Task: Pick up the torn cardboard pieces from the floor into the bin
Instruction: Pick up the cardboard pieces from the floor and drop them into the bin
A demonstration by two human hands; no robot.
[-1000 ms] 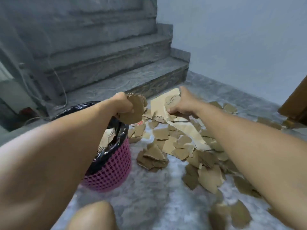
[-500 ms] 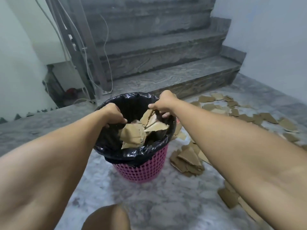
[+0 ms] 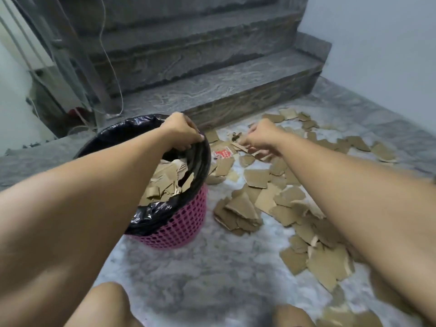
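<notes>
Dozens of torn cardboard pieces [image 3: 257, 178] lie flat on the grey marbled floor [image 3: 200, 279], spread in a loose band whose long axis runs from the near right corner away toward the bottom stair [image 3: 212, 90], just beside the bin [image 3: 179, 223] on its right. The scraps are ragged and point every which way; one small heap [image 3: 238, 215] near the bin's base has a piece propped up at a tilt, its torn tip aimed toward the stairs. One scrap with a red printed patch [image 3: 223, 154] lies face up close to the bin's far right rim. The bin is a pink mesh basket standing upright, lined with a black bag [image 3: 151, 215], and more cardboard [image 3: 165, 182] sits piled inside it, reaching close to the rim. The left hand [image 3: 182, 132] is at the far rim of the bin, fingers curled over and gripping the edge of the black bag. The right hand [image 3: 259, 138] reaches out over the scraps beyond the bin, knuckles up, fingers curled downward among the pieces; it looks to be pinching a scrap there, though the blur makes the exact grip hard to read. Both bare forearms stretch forward from the near edge, and two knees [image 3: 103, 305] show at the bottom. A thin cord [image 3: 111, 62] hangs down beside the stairs at the left.
</notes>
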